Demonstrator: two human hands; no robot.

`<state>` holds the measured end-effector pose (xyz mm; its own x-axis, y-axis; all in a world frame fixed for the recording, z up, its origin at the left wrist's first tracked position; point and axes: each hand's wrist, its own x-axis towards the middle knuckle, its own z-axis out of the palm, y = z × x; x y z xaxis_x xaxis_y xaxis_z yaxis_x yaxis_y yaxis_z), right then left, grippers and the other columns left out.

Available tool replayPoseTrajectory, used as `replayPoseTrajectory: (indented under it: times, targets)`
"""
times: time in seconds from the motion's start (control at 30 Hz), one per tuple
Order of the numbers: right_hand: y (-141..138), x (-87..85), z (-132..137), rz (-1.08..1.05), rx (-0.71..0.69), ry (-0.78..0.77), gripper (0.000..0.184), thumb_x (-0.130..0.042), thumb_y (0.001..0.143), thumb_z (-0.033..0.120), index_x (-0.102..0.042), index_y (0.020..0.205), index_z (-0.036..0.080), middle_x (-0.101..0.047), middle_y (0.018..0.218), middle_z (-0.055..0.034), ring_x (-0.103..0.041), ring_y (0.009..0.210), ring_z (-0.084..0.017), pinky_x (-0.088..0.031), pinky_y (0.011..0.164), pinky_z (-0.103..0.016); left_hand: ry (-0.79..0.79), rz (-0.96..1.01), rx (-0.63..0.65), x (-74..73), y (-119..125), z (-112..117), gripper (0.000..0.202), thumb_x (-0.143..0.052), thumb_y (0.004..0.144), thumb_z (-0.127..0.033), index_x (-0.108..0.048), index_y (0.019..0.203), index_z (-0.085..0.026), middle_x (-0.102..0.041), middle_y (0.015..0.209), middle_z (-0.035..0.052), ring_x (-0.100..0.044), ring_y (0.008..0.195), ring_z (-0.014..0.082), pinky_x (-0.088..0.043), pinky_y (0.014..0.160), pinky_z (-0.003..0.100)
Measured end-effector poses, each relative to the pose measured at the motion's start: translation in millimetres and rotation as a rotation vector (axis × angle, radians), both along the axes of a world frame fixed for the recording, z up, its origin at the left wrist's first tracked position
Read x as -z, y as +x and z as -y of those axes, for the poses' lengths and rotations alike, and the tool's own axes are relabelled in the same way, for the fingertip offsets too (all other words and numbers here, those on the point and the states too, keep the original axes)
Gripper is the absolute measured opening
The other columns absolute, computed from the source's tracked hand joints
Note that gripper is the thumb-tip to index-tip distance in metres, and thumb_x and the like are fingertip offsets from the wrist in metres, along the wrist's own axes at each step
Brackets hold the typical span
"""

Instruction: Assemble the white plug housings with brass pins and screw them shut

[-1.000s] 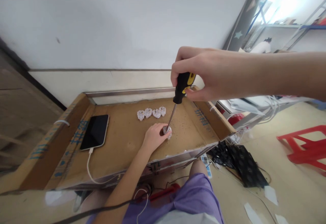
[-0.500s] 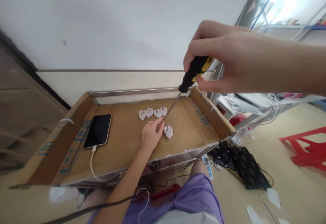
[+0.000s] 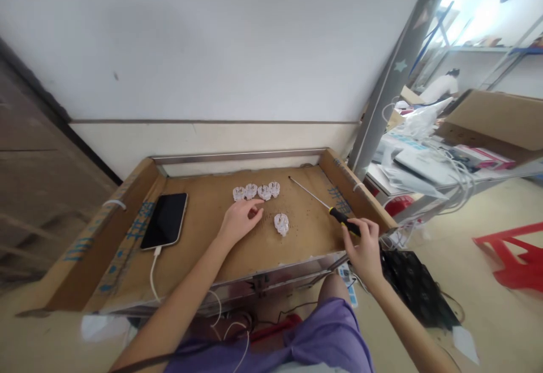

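Note:
My right hand (image 3: 363,244) grips the black-and-yellow handle of a screwdriver (image 3: 339,214) at the right of the cardboard tray (image 3: 212,231). Its shaft points away to the upper left, low over the cardboard. My left hand (image 3: 241,219) hovers or rests near the middle, index finger and thumb slightly apart, with nothing visible between them. Just beyond its fingertips stands a row of several clear plastic plug pieces (image 3: 263,192) with metal pins up. One more plug piece (image 3: 280,223) sits alone to the right of my left hand. Tiny dark bits, perhaps screws, lie scattered around it.
A phone (image 3: 164,221) on a white charging cable lies at the tray's left. Cardboard walls edge both sides, and a white panel (image 3: 212,50) rises behind. To the right are a cluttered table (image 3: 424,172), a red stool (image 3: 515,254) and black parts (image 3: 418,291) on the floor.
My right hand has come down from high up to the tray's right side, laying the screwdriver low. My left hand has shifted slightly left, its fingers no longer at the screwdriver's tip.

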<state>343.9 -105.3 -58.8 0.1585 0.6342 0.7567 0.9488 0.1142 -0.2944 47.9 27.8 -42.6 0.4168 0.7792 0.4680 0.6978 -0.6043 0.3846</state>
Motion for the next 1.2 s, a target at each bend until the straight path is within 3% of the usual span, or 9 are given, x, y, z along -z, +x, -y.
replayPoseTrajectory:
  times: [0.07,0.13,0.33,0.43,0.57,0.73,0.93,1.2]
  targets:
    - [-5,8.4,0,-0.031,0.031,-0.059,0.016,-0.049,0.086,0.028,-0.056,0.097,0.017,-0.050,0.097,-0.0106,-0.051,0.092,-0.026,-0.043,0.078,-0.044,-0.009,0.028,-0.002,2.7,0,2,0.021,-0.051,0.084,-0.029,-0.065,0.098,-0.022,-0.067,0.077,-0.0002,-0.062,0.072,0.0169,-0.048,0.075,0.030]
    - [-16,3.5,-4,-0.054,0.027,-0.113,0.019,-0.049,0.085,0.029,-0.057,0.099,0.019,-0.052,0.103,-0.0117,-0.050,0.098,-0.029,-0.040,0.082,-0.048,-0.005,0.082,-0.008,4.2,-2,4,0.022,-0.050,0.085,-0.030,-0.064,0.099,-0.022,-0.069,0.084,0.0011,-0.063,0.079,0.0173,-0.048,0.079,0.031]
    - [-90,-17.4,-44,-0.098,-0.250,-0.363,0.041,-0.065,0.075,0.037,-0.055,0.110,0.019,-0.055,0.109,-0.0113,-0.052,0.102,-0.026,-0.043,0.085,-0.040,0.023,0.230,-0.067,6.1,-9,2,0.022,-0.049,0.085,-0.029,-0.064,0.099,-0.021,-0.069,0.090,0.0033,-0.064,0.081,0.0178,-0.050,0.080,0.032]
    - [-116,-12.1,-68,-0.143,-0.324,-0.479,0.032,-0.067,0.074,0.029,-0.056,0.100,0.015,-0.057,0.098,-0.0091,-0.054,0.093,-0.023,-0.045,0.081,-0.039,0.049,0.234,-0.054,5.7,-11,3,0.021,-0.050,0.084,-0.027,-0.063,0.100,-0.021,-0.068,0.090,0.0032,-0.063,0.083,0.0180,-0.050,0.081,0.032]
    - [-118,-8.8,-86,-0.263,-0.366,-0.530,0.024,-0.061,0.082,0.031,-0.055,0.096,0.013,-0.056,0.092,-0.0044,-0.055,0.087,-0.016,-0.047,0.078,-0.035,0.052,0.121,0.037,1.7,-7,11,0.027,-0.057,0.080,-0.031,-0.060,0.105,-0.021,-0.066,0.099,0.0048,-0.061,0.093,0.0210,-0.048,0.086,0.035]
    - [-123,-21.7,-92,-0.425,-0.425,-0.499,0.023,-0.064,0.079,0.030,-0.052,0.092,0.014,-0.056,0.084,-0.0010,-0.053,0.074,-0.013,-0.046,0.071,-0.030,-0.006,-0.009,0.154,-1.0,3,18,0.059,-0.071,0.068,-0.050,-0.055,0.116,-0.019,-0.062,0.109,0.0078,-0.056,0.101,0.0257,-0.045,0.090,0.040]
    - [-142,-26.0,-92,-0.546,-0.512,-0.480,0.021,-0.065,0.075,0.023,-0.054,0.089,0.014,-0.058,0.086,-0.0012,-0.053,0.076,-0.013,-0.044,0.074,-0.030,0.002,-0.010,0.095,1.8,3,15,0.046,-0.072,0.069,-0.037,-0.057,0.109,-0.019,-0.064,0.103,0.0069,-0.057,0.097,0.0253,-0.046,0.086,0.038]
    - [-128,-10.0,-90,-0.677,-0.550,-0.490,0.027,-0.067,0.075,0.033,-0.056,0.091,0.014,-0.058,0.077,0.0004,-0.052,0.063,-0.010,-0.045,0.061,-0.025,-0.016,-0.012,0.126,0.9,10,18,0.046,-0.071,0.068,-0.047,-0.058,0.102,-0.020,-0.065,0.097,0.0054,-0.058,0.092,0.0242,-0.046,0.084,0.038]
